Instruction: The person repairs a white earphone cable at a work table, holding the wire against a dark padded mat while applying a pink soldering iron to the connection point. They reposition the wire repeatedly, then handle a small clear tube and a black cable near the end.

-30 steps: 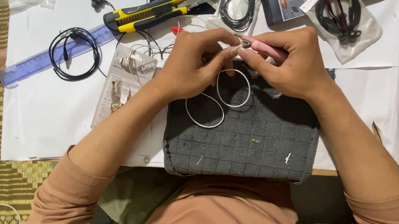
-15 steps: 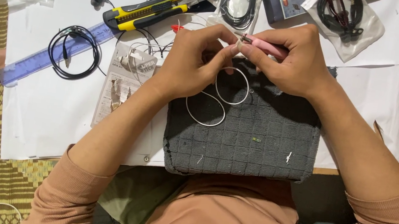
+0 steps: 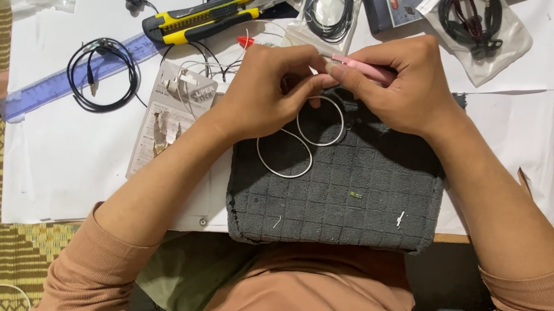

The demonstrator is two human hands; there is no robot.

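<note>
Pinching a thin white cable over the grey mat, the left hand grips near its end while the right hand holds a pink tool. Light, limp and probably easily nicked, that cable looks best held close to the working end.

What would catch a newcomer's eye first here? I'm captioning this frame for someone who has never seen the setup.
First, the two hands meeting at the centre: the right hand grips a pink tool while the left hand pinches a thin white cable looped over a dark grey cloth pad. Next, the yellow-and-black utility knife above the left hand, and a coiled black cable at the far left.
</note>
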